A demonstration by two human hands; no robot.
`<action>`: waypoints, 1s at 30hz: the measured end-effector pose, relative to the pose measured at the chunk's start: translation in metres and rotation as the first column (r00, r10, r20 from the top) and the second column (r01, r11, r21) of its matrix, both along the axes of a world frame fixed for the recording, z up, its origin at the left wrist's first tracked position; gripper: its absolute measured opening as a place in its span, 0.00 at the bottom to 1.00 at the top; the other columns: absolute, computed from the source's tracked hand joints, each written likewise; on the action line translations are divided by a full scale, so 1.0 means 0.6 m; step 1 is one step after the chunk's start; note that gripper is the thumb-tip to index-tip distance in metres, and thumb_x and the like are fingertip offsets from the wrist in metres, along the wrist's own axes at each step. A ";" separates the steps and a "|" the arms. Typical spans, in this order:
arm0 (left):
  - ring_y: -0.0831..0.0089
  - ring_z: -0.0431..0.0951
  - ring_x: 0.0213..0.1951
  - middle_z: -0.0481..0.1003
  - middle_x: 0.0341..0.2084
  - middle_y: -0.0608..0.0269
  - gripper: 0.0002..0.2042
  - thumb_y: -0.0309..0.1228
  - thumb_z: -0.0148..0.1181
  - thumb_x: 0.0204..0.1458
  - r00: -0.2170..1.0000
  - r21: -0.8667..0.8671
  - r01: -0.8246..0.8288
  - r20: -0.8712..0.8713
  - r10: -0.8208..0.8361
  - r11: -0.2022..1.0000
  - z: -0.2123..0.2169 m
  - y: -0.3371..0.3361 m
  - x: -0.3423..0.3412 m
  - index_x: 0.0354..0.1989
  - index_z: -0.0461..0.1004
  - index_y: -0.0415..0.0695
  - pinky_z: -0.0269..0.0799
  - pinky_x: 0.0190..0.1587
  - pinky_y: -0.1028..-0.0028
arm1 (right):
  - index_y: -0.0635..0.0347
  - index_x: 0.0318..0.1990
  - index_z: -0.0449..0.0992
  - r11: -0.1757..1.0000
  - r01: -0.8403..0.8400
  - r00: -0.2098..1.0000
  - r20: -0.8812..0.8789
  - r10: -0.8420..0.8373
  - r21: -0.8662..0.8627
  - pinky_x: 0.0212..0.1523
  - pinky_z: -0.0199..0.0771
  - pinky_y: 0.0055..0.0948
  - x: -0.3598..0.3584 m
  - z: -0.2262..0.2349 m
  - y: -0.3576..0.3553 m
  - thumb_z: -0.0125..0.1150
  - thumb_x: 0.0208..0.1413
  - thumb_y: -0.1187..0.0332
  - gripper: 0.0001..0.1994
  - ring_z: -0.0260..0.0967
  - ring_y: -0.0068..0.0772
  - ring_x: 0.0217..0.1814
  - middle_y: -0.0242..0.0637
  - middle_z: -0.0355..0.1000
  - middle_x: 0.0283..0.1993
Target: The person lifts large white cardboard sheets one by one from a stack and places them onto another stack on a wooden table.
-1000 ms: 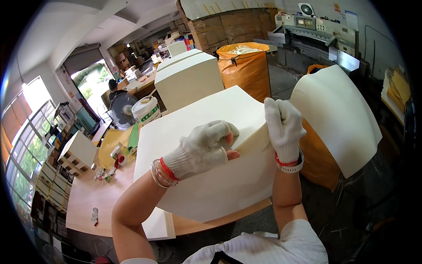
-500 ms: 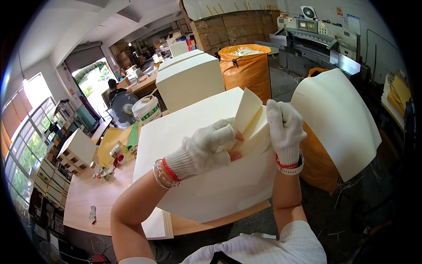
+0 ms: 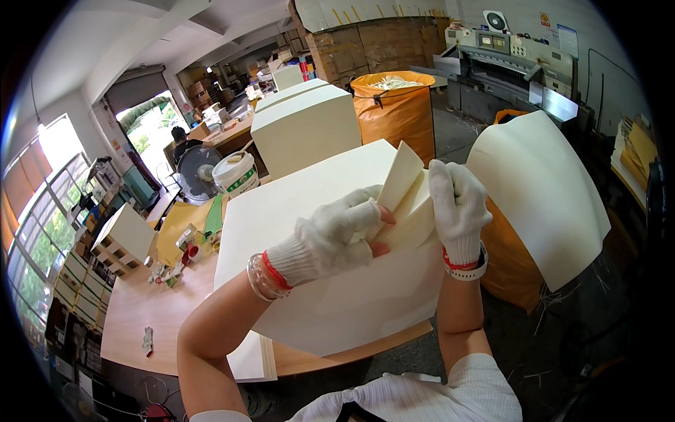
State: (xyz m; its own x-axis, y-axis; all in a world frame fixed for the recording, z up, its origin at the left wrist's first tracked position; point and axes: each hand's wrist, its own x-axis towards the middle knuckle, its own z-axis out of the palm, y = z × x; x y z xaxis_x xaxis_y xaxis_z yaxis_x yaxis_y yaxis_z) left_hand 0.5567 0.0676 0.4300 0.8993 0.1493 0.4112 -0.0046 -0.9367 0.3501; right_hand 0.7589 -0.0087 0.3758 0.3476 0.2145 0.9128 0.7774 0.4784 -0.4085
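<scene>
- My left hand (image 3: 337, 226) pinches sheets (image 3: 403, 172) toward two o'clock.
- My right hand (image 3: 460, 207), three o'clock, grips their edge.
- Seemingly parting them; next move wants steadiness.

Gotta be a workshop, and a paper-handling one, no way it's an office or a home. Biggest giveaway: the long grey metal machine with a control panel (image 3: 503, 70) by the back wall. Then there's the tall orange fabric sack (image 3: 396, 130) stuffed with thin white strips (image 3: 394, 83), with more of those littering the dark grey floor (image 3: 451, 126). Big bendy off-white sheets (image 3: 302, 204) cover part of a pale wooden surface (image 3: 140, 309), and blocky cream-coloured stacks (image 3: 309, 133) rise right behind. Also a round grey fan (image 3: 197, 172), a white plastic tub (image 3: 235, 172), and a grey roll-up shutter (image 3: 133, 91) above a bright doorway. Someone in dark clothes (image 3: 184, 145) is back there too.
</scene>
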 end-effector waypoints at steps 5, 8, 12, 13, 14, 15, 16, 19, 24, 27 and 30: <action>0.63 0.78 0.43 0.76 0.39 0.57 0.16 0.18 0.64 0.47 0.994 0.077 0.064 0.089 -0.071 0.995 -0.003 0.005 0.004 0.46 0.77 0.40 0.73 0.44 0.69 | 0.69 0.32 0.73 0.985 0.070 0.983 0.159 -0.095 0.156 0.22 0.55 0.34 0.001 -0.001 0.007 0.56 0.59 0.78 0.04 0.53 0.35 0.20 0.36 0.54 0.19; 0.63 0.78 0.43 0.75 0.41 0.55 0.17 0.17 0.63 0.45 0.998 0.100 0.049 -0.036 -0.045 0.994 -0.001 0.014 0.002 0.46 0.77 0.40 0.73 0.44 0.69 | 0.69 0.35 0.74 1.000 -0.021 0.996 0.085 0.020 0.016 0.22 0.56 0.34 0.004 -0.002 -0.001 0.56 0.59 0.78 0.02 0.53 0.35 0.20 0.36 0.54 0.19; 0.62 0.78 0.43 0.75 0.43 0.54 0.18 0.18 0.64 0.44 0.992 -0.043 0.121 -0.040 -0.123 0.992 -0.002 0.017 0.003 0.46 0.77 0.41 0.73 0.44 0.70 | 0.68 0.38 0.74 0.999 0.030 0.994 0.109 -0.033 0.021 0.22 0.56 0.33 0.005 -0.003 -0.001 0.56 0.58 0.79 0.03 0.53 0.35 0.20 0.36 0.55 0.20; 0.61 0.78 0.43 0.75 0.43 0.54 0.18 0.18 0.65 0.44 0.996 -0.012 0.092 -0.002 -0.092 0.996 -0.005 0.015 0.004 0.46 0.77 0.41 0.73 0.44 0.70 | 0.68 0.38 0.74 0.999 0.048 0.991 0.122 -0.050 0.021 0.22 0.56 0.33 0.006 -0.004 -0.001 0.56 0.58 0.79 0.03 0.53 0.35 0.20 0.36 0.55 0.20; 0.61 0.78 0.43 0.75 0.43 0.54 0.17 0.18 0.65 0.43 0.997 0.018 0.061 0.037 -0.061 0.998 -0.009 0.011 0.005 0.45 0.77 0.41 0.73 0.44 0.69 | 0.68 0.38 0.74 0.999 0.034 0.996 0.088 -0.035 0.011 0.22 0.56 0.33 0.005 -0.004 -0.001 0.57 0.58 0.79 0.03 0.53 0.34 0.20 0.36 0.55 0.20; 0.61 0.78 0.43 0.75 0.43 0.54 0.17 0.18 0.66 0.43 0.997 0.046 0.028 0.077 -0.032 0.999 -0.012 0.009 0.005 0.45 0.77 0.41 0.73 0.44 0.69 | 0.68 0.38 0.75 1.000 0.020 0.998 0.053 -0.020 0.001 0.22 0.56 0.33 0.004 -0.005 0.000 0.57 0.57 0.80 0.03 0.54 0.34 0.20 0.36 0.55 0.20; 0.61 0.78 0.42 0.75 0.43 0.54 0.18 0.19 0.66 0.43 0.998 0.042 0.015 0.063 -0.018 0.999 -0.011 0.009 0.005 0.46 0.77 0.41 0.73 0.44 0.69 | 0.69 0.38 0.75 1.000 0.021 0.998 0.059 -0.022 0.012 0.22 0.56 0.33 0.004 -0.005 0.000 0.57 0.57 0.79 0.03 0.53 0.34 0.20 0.36 0.55 0.20; 0.62 0.78 0.42 0.75 0.43 0.54 0.20 0.19 0.67 0.41 0.999 0.021 0.020 0.048 -0.021 1.000 -0.005 0.007 0.006 0.47 0.77 0.41 0.74 0.44 0.69 | 0.69 0.34 0.74 0.998 0.033 0.991 0.124 -0.040 0.057 0.22 0.55 0.33 0.005 -0.004 0.000 0.57 0.58 0.79 0.02 0.53 0.34 0.20 0.36 0.55 0.20; 0.61 0.78 0.42 0.75 0.42 0.55 0.23 0.19 0.67 0.40 0.994 0.159 0.004 -0.106 0.013 0.987 0.001 0.008 0.005 0.50 0.77 0.42 0.74 0.43 0.70 | 0.69 0.26 0.70 0.999 -0.047 0.999 -0.001 0.047 0.009 0.22 0.55 0.34 0.000 0.001 0.000 0.57 0.60 0.76 0.10 0.53 0.34 0.20 0.36 0.54 0.18; 0.61 0.78 0.43 0.75 0.42 0.55 0.23 0.20 0.68 0.40 0.983 -0.227 0.001 -0.179 -0.043 0.974 0.004 0.014 0.006 0.49 0.77 0.43 0.74 0.44 0.70 | 0.69 0.25 0.69 0.999 -0.040 0.997 -0.072 0.039 -0.011 0.22 0.55 0.34 -0.003 0.001 -0.002 0.57 0.60 0.75 0.11 0.53 0.34 0.20 0.36 0.55 0.18; 0.60 0.78 0.45 0.75 0.42 0.56 0.23 0.20 0.70 0.40 0.999 0.050 0.019 0.034 -0.020 0.999 -0.011 0.009 0.006 0.49 0.77 0.44 0.73 0.45 0.69 | 0.69 0.26 0.69 1.000 -0.025 0.998 -0.051 0.025 0.004 0.22 0.55 0.34 -0.003 0.001 0.000 0.57 0.60 0.75 0.10 0.53 0.35 0.20 0.37 0.55 0.18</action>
State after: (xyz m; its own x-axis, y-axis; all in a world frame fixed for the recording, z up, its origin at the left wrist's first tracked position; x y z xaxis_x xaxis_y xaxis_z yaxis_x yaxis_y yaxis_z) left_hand 0.5605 0.0729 0.4232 0.8872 0.1105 0.4480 -0.0342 -0.9525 0.3027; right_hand 0.7574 -0.0087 0.3764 0.3884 0.2211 0.8946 0.7433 0.4987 -0.4459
